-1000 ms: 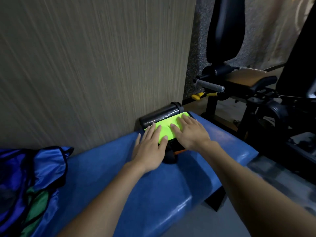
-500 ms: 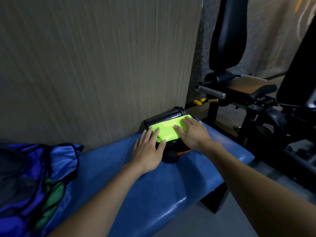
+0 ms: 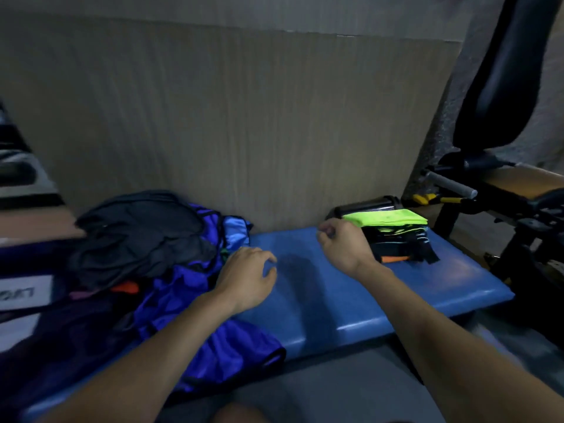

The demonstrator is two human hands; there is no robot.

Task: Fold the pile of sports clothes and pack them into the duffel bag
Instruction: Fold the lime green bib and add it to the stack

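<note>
A stack of folded clothes (image 3: 396, 239) with a neon green piece (image 3: 387, 217) on top sits at the right end of the blue padded bench (image 3: 305, 294). On the left lies a loose pile: dark garments (image 3: 137, 239) over shiny blue ones (image 3: 189, 306). My left hand (image 3: 247, 277) hovers over the bench beside the blue garments, fingers loosely curled, holding nothing. My right hand (image 3: 341, 242) is just left of the folded stack, fingers loosely curled and empty. No duffel bag can be made out.
A wood-grain panel (image 3: 244, 123) stands right behind the bench. A black cylinder (image 3: 366, 206) lies behind the folded stack. Gym equipment with a black pad (image 3: 500, 87) and a grey handle (image 3: 451, 186) crowds the right. White labels (image 3: 24, 293) sit at far left.
Both hands have lifted off the neon green piece and moved left; the left now reaches beside the loose pile. The view swung left, bringing the pile into sight.
</note>
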